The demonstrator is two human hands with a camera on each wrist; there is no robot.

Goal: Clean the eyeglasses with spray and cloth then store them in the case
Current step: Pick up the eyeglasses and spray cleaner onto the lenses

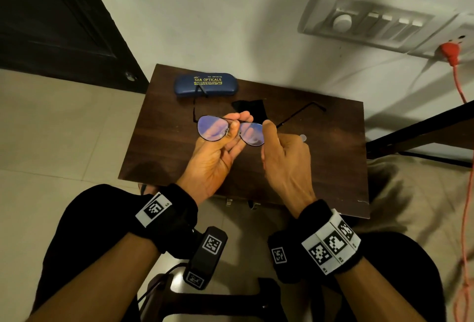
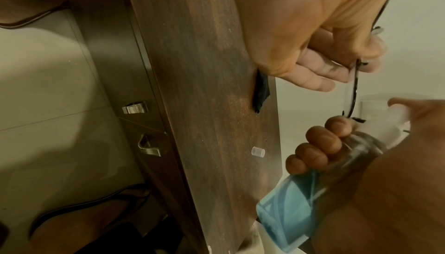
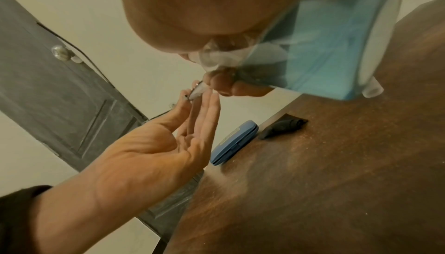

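Note:
Thin black-framed eyeglasses with bluish lenses hang above the table, arms spread wide. My left hand pinches them at the bridge between thumb and fingers. My right hand grips a clear spray bottle of blue liquid, its white nozzle close to the right lens. In the head view the bottle is hidden behind the right hand. A black cloth lies crumpled on the table behind the glasses. The blue eyeglass case, closed, lies at the table's far left.
The small dark wooden table stands against a white wall. A small clear cap lies on it to the right. A dark door is at far left, a switch panel and an orange plug at right.

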